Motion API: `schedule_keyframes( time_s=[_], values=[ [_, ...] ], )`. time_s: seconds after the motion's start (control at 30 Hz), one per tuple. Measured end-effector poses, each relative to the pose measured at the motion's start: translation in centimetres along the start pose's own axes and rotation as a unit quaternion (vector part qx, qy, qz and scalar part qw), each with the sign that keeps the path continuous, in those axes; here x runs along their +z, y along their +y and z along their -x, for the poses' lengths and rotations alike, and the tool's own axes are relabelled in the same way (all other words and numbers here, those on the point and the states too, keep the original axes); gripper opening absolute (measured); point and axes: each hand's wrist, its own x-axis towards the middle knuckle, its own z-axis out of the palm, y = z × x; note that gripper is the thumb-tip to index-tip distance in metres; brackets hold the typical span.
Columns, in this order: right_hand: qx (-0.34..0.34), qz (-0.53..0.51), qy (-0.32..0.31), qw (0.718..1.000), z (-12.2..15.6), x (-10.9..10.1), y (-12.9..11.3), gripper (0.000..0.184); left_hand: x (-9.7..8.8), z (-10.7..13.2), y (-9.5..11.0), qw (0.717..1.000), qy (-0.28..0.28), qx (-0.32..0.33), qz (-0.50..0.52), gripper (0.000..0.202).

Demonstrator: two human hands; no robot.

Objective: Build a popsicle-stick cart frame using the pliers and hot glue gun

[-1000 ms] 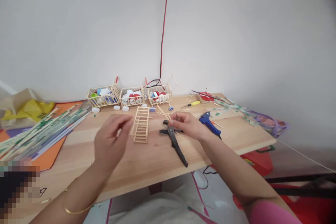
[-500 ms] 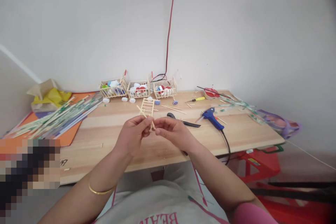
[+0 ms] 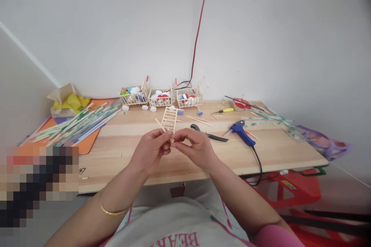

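Between my two hands is a small ladder-like frame of thin wooden sticks (image 3: 169, 119), tilted up over the tabletop. My left hand (image 3: 152, 147) pinches its near end from the left. My right hand (image 3: 194, 147) is closed with thumb and fingertips at the same end, and the fingers partly hide what they grip. Beyond the frame stand three little stick carts, the left cart (image 3: 133, 95), the middle cart (image 3: 160, 97) and the right cart (image 3: 189, 97), filled with coloured and white bottle caps. Black-handled pliers (image 3: 216, 137) lie just right of my right hand.
A blue glue gun (image 3: 242, 133) with a black cord rests at the right, near a yellow-handled screwdriver (image 3: 226, 110) and a red bowl (image 3: 242, 103). Bundled sticks (image 3: 78, 123) cover orange card (image 3: 89, 142) at left. A red stool (image 3: 295, 189) stands below the table's right edge.
The view has shifted, so the table and carts appear farther right. Both hands still hold the stick frame, which appears slightly more upright. My fingers have moved only a little.
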Motion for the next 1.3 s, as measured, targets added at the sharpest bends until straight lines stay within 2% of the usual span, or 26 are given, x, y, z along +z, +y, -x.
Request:
schedule_keyframes(
  time_s=[0.13, 0.3, 0.47, 0.67, 0.83, 1.07, 1.13, 1.2, 1.3],
  values=[
    [0.029, -0.064, 0.0, 0.998, 0.0, 0.2, 0.5, 0.01, -0.1, 0.3, 0.2, 1.0, 0.001, -0.001, 0.011, 0.024],
    [0.094, -0.218, -0.016, 0.971, 0.2, 0.7, 2.0, 0.016, -0.2, 0.6, 0.3, 1.0, -0.02, 0.009, 0.018, 0.022],
    [0.102, -0.268, -0.034, 0.957, 0.2, 0.9, 2.4, 0.017, -0.6, 0.4, 0.0, 0.999, -0.044, 0.006, -0.001, 0.019],
    [0.072, -0.224, -0.058, 0.97, 0.1, 0.3, 2.2, 0.021, -0.6, 0.2, 0.2, 0.999, -0.046, -0.006, -0.02, 0.023],
    [0.065, -0.193, -0.032, 0.979, 0.3, 0.2, 2.3, 0.013, -0.6, 0.1, 0.3, 0.999, -0.042, -0.012, -0.028, 0.023],
    [0.07, -0.151, -0.017, 0.986, 1.0, 0.6, 2.7, 0.014, -0.5, 0.2, -0.5, 0.997, -0.033, 0.012, -0.075, 0.025],
    [0.061, -0.128, -0.02, 0.99, 1.1, 0.4, 2.4, 0.012, -0.6, 0.3, -0.5, 0.993, -0.026, 0.028, -0.115, 0.026],
    [0.043, -0.101, -0.047, 0.993, 1.1, 0.0, 1.9, 0.011, -0.7, 0.4, -0.4, 0.982, -0.019, 0.052, -0.18, 0.029],
    [0.016, -0.044, -0.067, 0.997, 0.7, -1.1, 1.0, 0.011, -1.0, 0.6, -0.1, 0.943, -0.01, 0.102, -0.317, 0.033]
  ],
)
